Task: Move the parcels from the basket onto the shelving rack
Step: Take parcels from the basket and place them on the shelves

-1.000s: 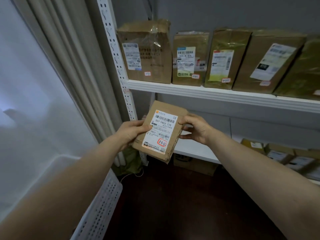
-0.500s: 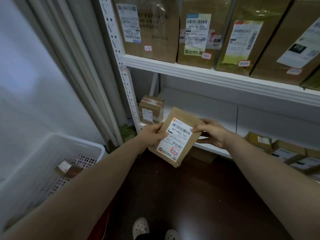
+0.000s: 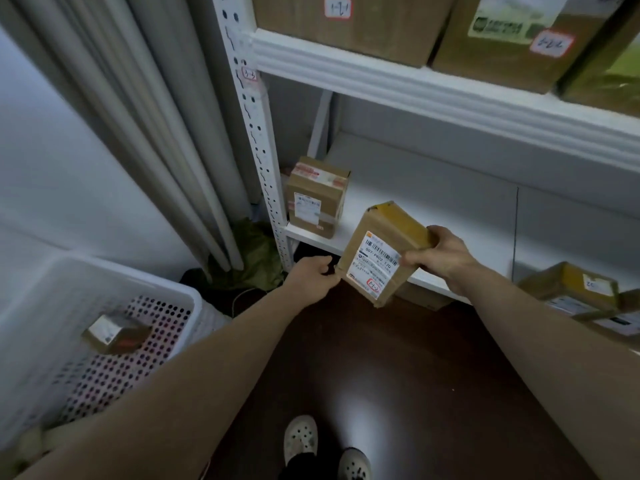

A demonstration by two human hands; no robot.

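Now that I have brought the parcel [image 3: 377,258] down level with the lower shelf [image 3: 433,209], my right hand [image 3: 440,254] grips its edge. My left hand [image 3: 311,277] has slipped to a corner; whether it pinches, I cannot tell. Another box [image 3: 116,332] waits in the basket [image 3: 104,282].

Left arm [image 3: 194,375]: bare, stretched from the lower left up to mid-frame
Left hand [image 3: 311,277]: back up, fingers curled, tips at the lower left corner of the parcel [image 3: 377,258]; whether they pinch it cannot be told
Right arm [image 3: 540,334]: bare, reaching in from the lower right
Right hand [image 3: 441,254]: grips the parcel's right side, thumb [image 3: 414,259] across its front
Hands: near each other, the right a little higher
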